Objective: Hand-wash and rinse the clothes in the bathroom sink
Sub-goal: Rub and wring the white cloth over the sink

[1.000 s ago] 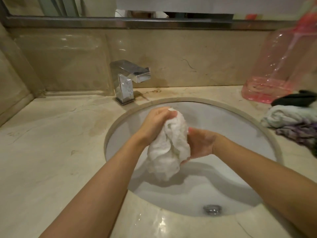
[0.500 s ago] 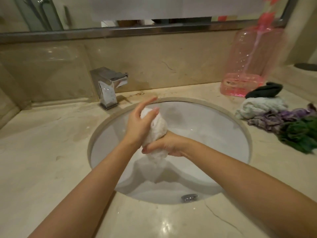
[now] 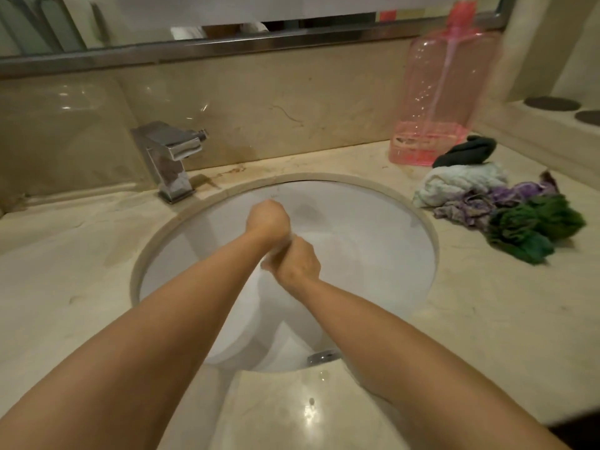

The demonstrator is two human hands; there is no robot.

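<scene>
Over the white sink [image 3: 373, 241] both hands are bunched together around a white cloth [image 3: 276, 254], of which only a sliver shows between them: the left hand [image 3: 268, 219] is curled into a fist on its far end, and the right hand [image 3: 298, 263] is wrapped round its near end, the two hands touching above the middle of the basin. The basin holds no standing water that can be made out; its metal drain [image 3: 321, 356] shows at the near wall. Behind the sink to the left stands a chrome tap [image 3: 170, 159]. Right of the sink on the marble counter [image 3: 65, 280] lies a heap of clothes: a dark piece [image 3: 467, 152], a pale piece [image 3: 461, 185], a purple piece [image 3: 493, 199] and a green piece [image 3: 532, 228]. Behind that heap stands a pink pump bottle [image 3: 444, 92], with only a shallow layer of pink liquid at its bottom
</scene>
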